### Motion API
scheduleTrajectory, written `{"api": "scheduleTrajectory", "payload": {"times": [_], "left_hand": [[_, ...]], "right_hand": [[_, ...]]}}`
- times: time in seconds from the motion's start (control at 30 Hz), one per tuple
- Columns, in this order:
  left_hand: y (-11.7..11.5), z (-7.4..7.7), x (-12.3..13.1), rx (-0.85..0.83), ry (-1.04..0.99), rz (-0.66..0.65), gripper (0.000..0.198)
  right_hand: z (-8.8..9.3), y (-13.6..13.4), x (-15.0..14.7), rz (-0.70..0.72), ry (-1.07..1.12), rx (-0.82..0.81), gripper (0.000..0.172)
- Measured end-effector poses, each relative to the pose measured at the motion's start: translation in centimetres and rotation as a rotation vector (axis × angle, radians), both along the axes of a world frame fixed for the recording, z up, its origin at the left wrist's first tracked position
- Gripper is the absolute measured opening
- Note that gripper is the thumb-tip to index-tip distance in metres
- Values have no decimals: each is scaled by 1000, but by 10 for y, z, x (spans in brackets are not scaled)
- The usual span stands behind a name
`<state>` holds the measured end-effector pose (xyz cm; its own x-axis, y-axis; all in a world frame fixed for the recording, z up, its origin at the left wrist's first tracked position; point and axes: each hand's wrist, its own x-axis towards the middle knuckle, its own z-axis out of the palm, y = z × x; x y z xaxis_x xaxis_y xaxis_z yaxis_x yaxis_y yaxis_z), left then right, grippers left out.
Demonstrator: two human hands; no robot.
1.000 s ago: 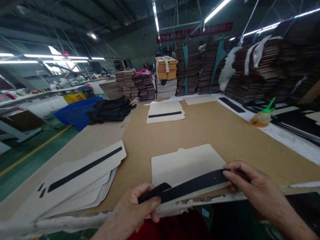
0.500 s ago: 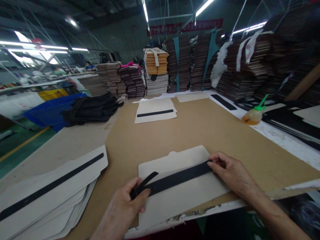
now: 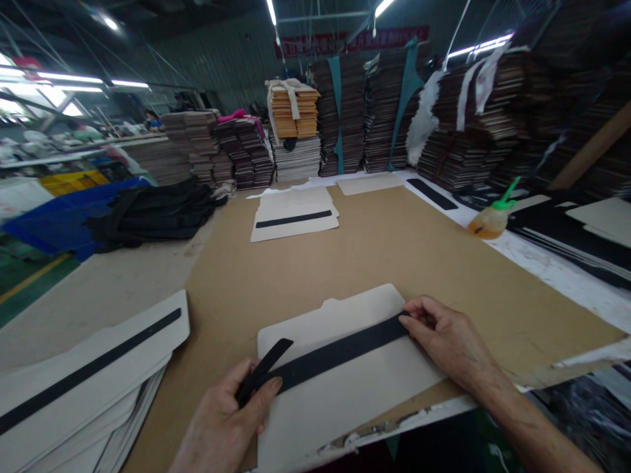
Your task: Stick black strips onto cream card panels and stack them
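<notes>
A wide black strip (image 3: 340, 349) lies slantwise across a pale grey board (image 3: 315, 414) with rounded corners and a small tab on its far edge. My right hand (image 3: 444, 332) pinches the strip's right end between thumb and fingers. At the other end, my left hand (image 3: 231, 407) has its thumb on the strip and its fingers closed. Out of that same hand sticks a narrower black strip (image 3: 272, 358), angled up above the board. How many strips are inside the left fist is hidden.
To the left lies a fanned pile of pale boards (image 3: 142, 348), the top one with a black strip. Farther off are more boards (image 3: 296, 200), a loose black strip (image 3: 431, 194) and a green-nozzled bottle of amber liquid (image 3: 490, 220). Tall stacks (image 3: 345, 131) line the back.
The whole view has shifted, so things appear farther left. Both hands keep their grip on the wide strip, which looks nearly unmoved on the board.
</notes>
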<state>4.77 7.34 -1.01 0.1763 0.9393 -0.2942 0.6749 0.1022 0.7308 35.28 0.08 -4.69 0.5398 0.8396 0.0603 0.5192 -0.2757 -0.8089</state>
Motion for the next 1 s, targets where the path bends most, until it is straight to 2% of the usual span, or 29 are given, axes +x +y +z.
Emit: {"api": "scheduleTrajectory", "payload": {"times": [0.23,0.57,0.83,1.0], "left_hand": [[1,-5,-2,-34,-4,5,45],[-2,4,6,-12,65,38,52],[0,-3,3,7,103,14,51],[2,-4,2,3,111,13,49]], "right_hand": [[-2,1,-1,-7,-5,-20,23],[0,2,-3,-25,-33,2,19],[-10,2,0,-24,-42,-16,18],[-7,2,-2,-31,-57,-26,20]]}}
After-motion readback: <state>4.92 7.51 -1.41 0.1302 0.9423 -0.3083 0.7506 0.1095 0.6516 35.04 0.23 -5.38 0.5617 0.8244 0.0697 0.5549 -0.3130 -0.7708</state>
